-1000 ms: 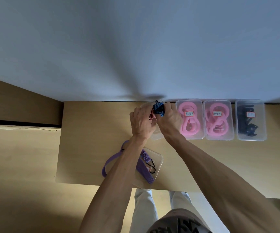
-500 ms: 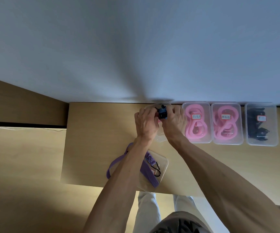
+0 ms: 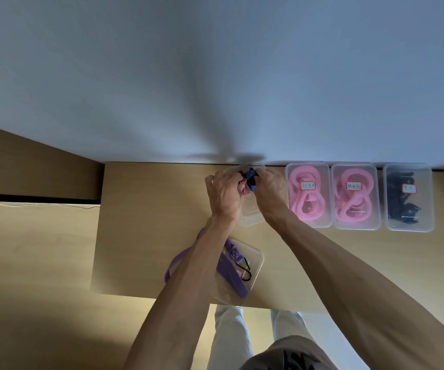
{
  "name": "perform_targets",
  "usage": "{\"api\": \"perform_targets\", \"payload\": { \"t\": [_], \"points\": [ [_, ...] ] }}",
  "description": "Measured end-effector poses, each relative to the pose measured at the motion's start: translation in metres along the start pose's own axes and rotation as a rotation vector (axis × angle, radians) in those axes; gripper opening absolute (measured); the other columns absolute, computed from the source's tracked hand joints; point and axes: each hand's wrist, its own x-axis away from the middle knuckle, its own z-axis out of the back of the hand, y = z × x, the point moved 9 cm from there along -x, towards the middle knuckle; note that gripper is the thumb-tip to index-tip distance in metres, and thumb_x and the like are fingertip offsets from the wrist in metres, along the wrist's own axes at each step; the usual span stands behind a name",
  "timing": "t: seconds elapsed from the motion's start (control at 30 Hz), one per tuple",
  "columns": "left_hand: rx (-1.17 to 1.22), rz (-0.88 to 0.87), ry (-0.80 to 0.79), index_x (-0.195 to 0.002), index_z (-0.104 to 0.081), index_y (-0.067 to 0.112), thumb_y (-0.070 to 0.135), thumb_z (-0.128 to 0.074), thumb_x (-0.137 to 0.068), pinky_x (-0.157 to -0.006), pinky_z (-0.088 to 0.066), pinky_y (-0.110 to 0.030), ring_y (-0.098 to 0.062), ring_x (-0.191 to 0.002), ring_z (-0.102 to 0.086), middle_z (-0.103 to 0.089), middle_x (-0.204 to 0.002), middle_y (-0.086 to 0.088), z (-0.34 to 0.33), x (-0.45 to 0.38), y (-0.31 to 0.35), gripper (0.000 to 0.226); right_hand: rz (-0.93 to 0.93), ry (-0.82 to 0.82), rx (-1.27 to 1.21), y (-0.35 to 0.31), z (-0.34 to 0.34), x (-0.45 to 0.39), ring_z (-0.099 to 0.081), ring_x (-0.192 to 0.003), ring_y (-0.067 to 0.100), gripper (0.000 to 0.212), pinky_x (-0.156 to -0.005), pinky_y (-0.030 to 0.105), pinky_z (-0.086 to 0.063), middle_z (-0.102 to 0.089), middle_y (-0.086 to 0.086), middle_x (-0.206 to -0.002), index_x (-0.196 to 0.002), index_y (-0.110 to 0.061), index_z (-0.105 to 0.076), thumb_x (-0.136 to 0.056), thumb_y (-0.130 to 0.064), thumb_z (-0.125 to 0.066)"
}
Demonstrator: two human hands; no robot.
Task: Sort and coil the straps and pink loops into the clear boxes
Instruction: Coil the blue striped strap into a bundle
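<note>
Both hands meet over an open clear box (image 3: pixel 251 214) at the back of the wooden table. My left hand (image 3: pixel 223 194) pinches a red striped strap (image 3: pixel 245 190). My right hand (image 3: pixel 270 192) pinches a blue striped strap (image 3: pixel 250 176) bundled against the red one. Two lidded clear boxes hold pink loops (image 3: pixel 306 194) and pink loops (image 3: pixel 353 196). A third clear box (image 3: pixel 409 197) at the right holds black straps. A purple strap (image 3: pixel 232 276) lies across a clear lid (image 3: pixel 254 259) near the front edge, partly hidden by my left forearm.
The wooden table (image 3: pixel 148 231) butts against a pale wall. Its left side is bare wood. A lower wooden surface (image 3: pixel 28 249) lies to the left, with a thin white cable (image 3: pixel 36 205) on it. My legs show below the table's front edge.
The strap bundle has shifted between my fingers; more of the red striped strap now shows by my left hand. Both hands stay over the open box.
</note>
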Motion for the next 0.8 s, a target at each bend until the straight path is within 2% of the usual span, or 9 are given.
{"api": "perform_targets", "payload": {
  "t": [0.1, 0.23, 0.3, 0.37, 0.47, 0.6, 0.67, 0.73, 0.8],
  "points": [
    [-0.014, 0.006, 0.004, -0.072, -0.066, 0.020, 0.008, -0.080, -0.070, -0.079, -0.034, -0.035, -0.023, -0.080, -0.060, -0.069, -0.074, 0.004, -0.003, 0.001, 0.001, 0.019, 0.002, -0.029, -0.042, -0.008, -0.006, 0.004, -0.056, -0.078, 0.032, 0.012, -0.064, 0.043, -0.042, -0.060, 0.016, -0.088, -0.090, 0.000, -0.065, -0.087, -0.001, -0.053],
    [0.040, 0.014, 0.038, -0.068, -0.063, 0.020, 0.004, -0.074, -0.069, -0.075, -0.033, -0.033, -0.021, -0.078, -0.058, -0.063, -0.068, 0.007, -0.003, 0.005, 0.000, 0.020, -0.085, 0.051, -0.327, 0.001, 0.007, 0.014, -0.054, -0.071, 0.036, 0.022, -0.065, 0.046, -0.042, -0.059, 0.021, -0.080, -0.072, 0.010, -0.063, -0.090, 0.001, -0.054],
    [0.062, -0.015, 0.055, -0.074, -0.066, 0.019, 0.003, -0.075, -0.070, -0.076, -0.031, -0.032, -0.022, -0.080, -0.059, -0.066, -0.073, 0.006, -0.003, 0.007, 0.000, 0.019, -0.098, 0.014, -0.408, 0.005, 0.007, 0.016, -0.054, -0.074, 0.033, 0.018, -0.067, 0.035, -0.044, -0.060, 0.022, -0.086, -0.080, 0.012, -0.068, -0.091, 0.004, -0.056],
    [0.080, -0.043, 0.066, -0.079, -0.068, 0.017, 0.003, -0.075, -0.071, -0.078, -0.031, -0.033, -0.024, -0.081, -0.060, -0.068, -0.076, 0.005, -0.004, 0.007, 0.000, 0.018, -0.140, -0.019, -0.482, 0.009, 0.006, 0.016, -0.050, -0.072, 0.024, 0.015, -0.062, 0.020, -0.036, -0.060, 0.020, -0.089, -0.085, 0.011, -0.070, -0.090, 0.004, -0.058],
    [0.070, -0.075, 0.080, -0.085, -0.071, 0.016, 0.003, -0.074, -0.075, -0.079, -0.038, -0.036, -0.024, -0.083, -0.062, -0.070, -0.079, 0.004, -0.003, 0.006, 0.002, 0.017, -0.186, -0.039, -0.501, 0.009, -0.002, 0.013, -0.046, -0.072, 0.021, 0.002, -0.056, 0.021, -0.030, -0.055, 0.014, -0.089, -0.081, 0.002, -0.065, -0.082, 0.001, -0.064],
    [0.016, -0.063, 0.070, -0.091, -0.070, 0.020, 0.008, -0.066, -0.079, -0.080, -0.040, -0.037, -0.022, -0.082, -0.061, -0.069, -0.081, 0.005, -0.003, 0.001, 0.004, 0.018, -0.182, -0.040, -0.489, 0.008, -0.012, 0.014, -0.045, -0.072, 0.019, 0.010, -0.055, 0.018, -0.031, -0.048, 0.004, -0.092, -0.085, -0.010, -0.058, -0.080, -0.003, -0.065],
    [0.009, -0.040, 0.074, -0.083, -0.069, 0.021, 0.010, -0.067, -0.077, -0.078, -0.035, -0.035, -0.023, -0.080, -0.061, -0.068, -0.077, 0.006, -0.002, 0.000, 0.004, 0.013, -0.168, -0.016, -0.454, 0.009, -0.012, 0.017, -0.047, -0.071, 0.023, 0.002, -0.057, 0.024, -0.032, -0.050, 0.006, -0.091, -0.083, -0.006, -0.062, -0.083, -0.006, -0.064],
    [0.019, -0.018, 0.070, -0.076, -0.068, 0.022, 0.010, -0.072, -0.075, -0.077, -0.034, -0.035, -0.023, -0.079, -0.061, -0.069, -0.073, 0.007, -0.002, 0.000, 0.003, 0.013, -0.133, 0.035, -0.397, 0.011, -0.007, 0.018, -0.052, -0.073, 0.026, 0.009, -0.064, 0.032, -0.039, -0.055, 0.011, -0.091, -0.086, -0.002, -0.071, -0.086, -0.003, -0.062],
    [0.028, -0.026, 0.055, -0.079, -0.070, 0.022, 0.011, -0.073, -0.077, -0.077, -0.034, -0.035, -0.022, -0.082, -0.060, -0.071, -0.076, 0.007, -0.005, 0.001, 0.001, 0.012, -0.089, 0.035, -0.371, 0.010, -0.004, 0.020, -0.055, -0.076, 0.027, 0.017, -0.067, 0.035, -0.044, -0.058, 0.013, -0.094, -0.096, 0.000, -0.074, -0.087, 0.004, -0.060]
  ]
}}
